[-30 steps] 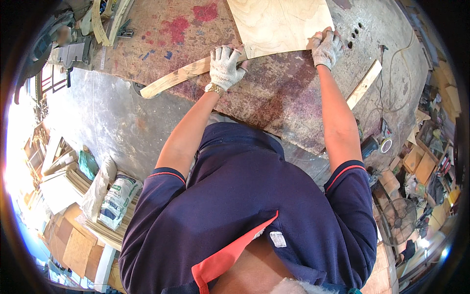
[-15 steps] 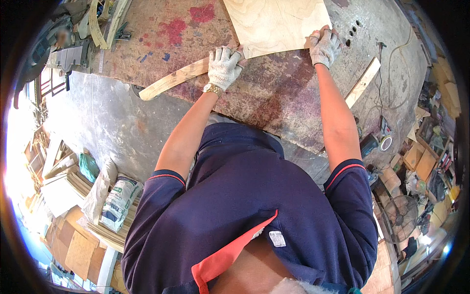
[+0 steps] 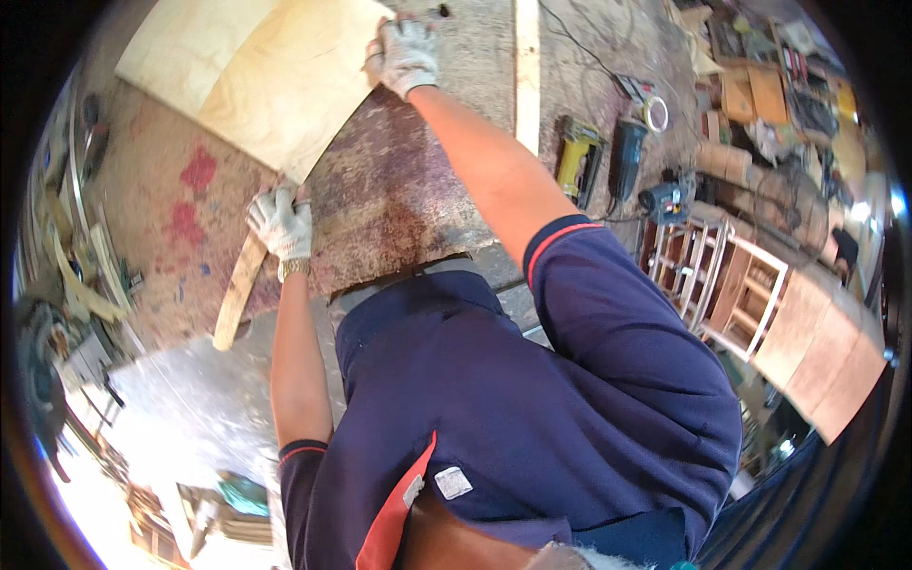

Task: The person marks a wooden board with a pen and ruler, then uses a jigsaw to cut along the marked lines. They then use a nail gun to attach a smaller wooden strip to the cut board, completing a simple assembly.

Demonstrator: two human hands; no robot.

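A pale plywood sheet (image 3: pixel 285 81) lies at the far left of the stained workbench, one corner pointing towards me. My right hand (image 3: pixel 404 57), in a whitish knit glove, grips the sheet's right edge with curled fingers. At the near corner is my left hand (image 3: pixel 282 226), gloved the same way and with a watch at the wrist. Its fingers are closed round the upper end of a curved wooden strip (image 3: pixel 239 294), and the thumb side reaches the plywood corner. The strip's end under the palm is hidden.
A straight wooden batten (image 3: pixel 527 76) lies right of my right arm. Beyond it are a yellow-green power tool (image 3: pixel 577 160), a blue power tool (image 3: pixel 626 160), a tape roll (image 3: pixel 655 114) and a cable. A saw-like machine (image 3: pixel 47 351) and wood strips stand at the left.
The view has turned to the right, so the plywood and both hands appear further left and more tilted. Both hands keep their places at the sheet. More tools show on the right.
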